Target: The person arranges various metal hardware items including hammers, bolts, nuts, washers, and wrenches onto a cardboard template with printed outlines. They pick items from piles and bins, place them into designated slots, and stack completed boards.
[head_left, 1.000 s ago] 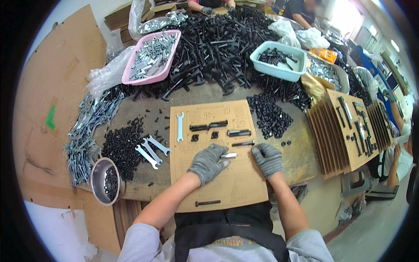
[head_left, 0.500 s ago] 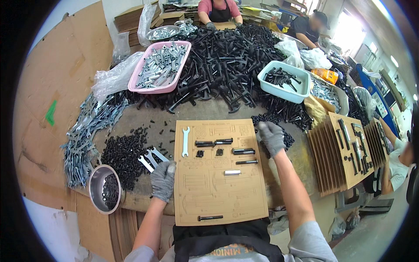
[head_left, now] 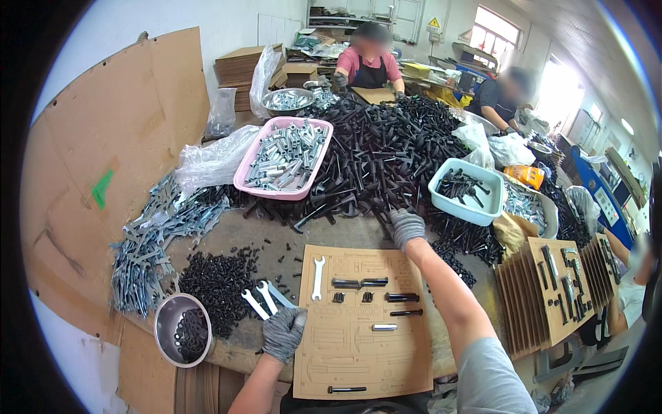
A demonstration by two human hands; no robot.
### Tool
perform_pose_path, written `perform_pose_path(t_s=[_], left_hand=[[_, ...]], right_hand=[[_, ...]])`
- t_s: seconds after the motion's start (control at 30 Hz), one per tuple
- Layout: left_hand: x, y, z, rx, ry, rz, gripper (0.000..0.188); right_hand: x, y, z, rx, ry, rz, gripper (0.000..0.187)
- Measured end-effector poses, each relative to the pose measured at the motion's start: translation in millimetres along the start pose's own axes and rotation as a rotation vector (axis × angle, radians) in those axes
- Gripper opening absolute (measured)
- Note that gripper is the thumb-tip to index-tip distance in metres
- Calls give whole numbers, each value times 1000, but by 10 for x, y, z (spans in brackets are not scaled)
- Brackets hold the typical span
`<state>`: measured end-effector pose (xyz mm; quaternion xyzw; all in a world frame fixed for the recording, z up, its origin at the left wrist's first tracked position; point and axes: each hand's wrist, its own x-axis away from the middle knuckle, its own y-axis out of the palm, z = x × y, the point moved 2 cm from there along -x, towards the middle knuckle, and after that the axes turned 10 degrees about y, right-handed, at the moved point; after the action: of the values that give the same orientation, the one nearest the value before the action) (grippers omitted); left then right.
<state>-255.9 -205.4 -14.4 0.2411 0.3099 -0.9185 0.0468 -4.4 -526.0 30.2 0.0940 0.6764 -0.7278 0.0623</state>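
Note:
My left hand [head_left: 283, 334], in a grey glove, is closed round a few silver open-end wrenches [head_left: 261, 299] that fan out past the fingers. It rests at the left edge of a printed cardboard sheet [head_left: 331, 379]. On that sheet lie another open-end wrench [head_left: 318, 278], black bolts [head_left: 402, 297], small black screws [head_left: 368, 297] and a silver sleeve [head_left: 384, 328]. Beyond the sheet, my gloved right hand [head_left: 407, 229] reaches to the near edge of a heap of black hammer-shaped parts [head_left: 372, 152]. Its fingers look curled among them; what they grip is hidden.
Left of the sheet are loose black screws [head_left: 217, 283], a steel bowl [head_left: 162, 331] and piled wrenches [head_left: 148, 241]. A pink tray [head_left: 241, 181] of sleeves and a blue tub [head_left: 483, 217] flank the heap. Filled cardboard sheets [head_left: 538, 324] stand right. Two co-workers sit across.
My right hand has moved from beside the sheet's upper right, forward and left to the heap. The view has tilted up. My left hand still holds the wrenches.

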Motion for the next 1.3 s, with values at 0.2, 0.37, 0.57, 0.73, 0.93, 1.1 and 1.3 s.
perform_pose_path(t_s=[0.2, 0.37, 0.57, 0.73, 0.93, 1.1, 1.3], left_hand=[[-21, 58, 77, 21, -83, -20, 19], [2, -10, 43, -114, -14, -22, 19], [11, 64, -18, 20, 7, 44, 18], [-10, 35, 59, -75, 65, 23, 14], [-106, 32, 406, -66, 195, -162, 20], [-102, 271, 942, 17, 167, -580, 40], [-56, 530, 891, -184, 163, -775, 50]], right_hand=[[108, -257, 870, -527, 335, 418, 13], [357, -301, 1032, -1579, 517, -1, 15], [964, -342, 979, -1811, 670, -103, 13], [1884, -616, 732, -1992, 349, -264, 19], [2944, -628, 338, -1682, 644, -536, 18], [3078, -456, 258, -1505, 548, -516, 17], [3022, -562, 308, -743, 101, -181, 20]])
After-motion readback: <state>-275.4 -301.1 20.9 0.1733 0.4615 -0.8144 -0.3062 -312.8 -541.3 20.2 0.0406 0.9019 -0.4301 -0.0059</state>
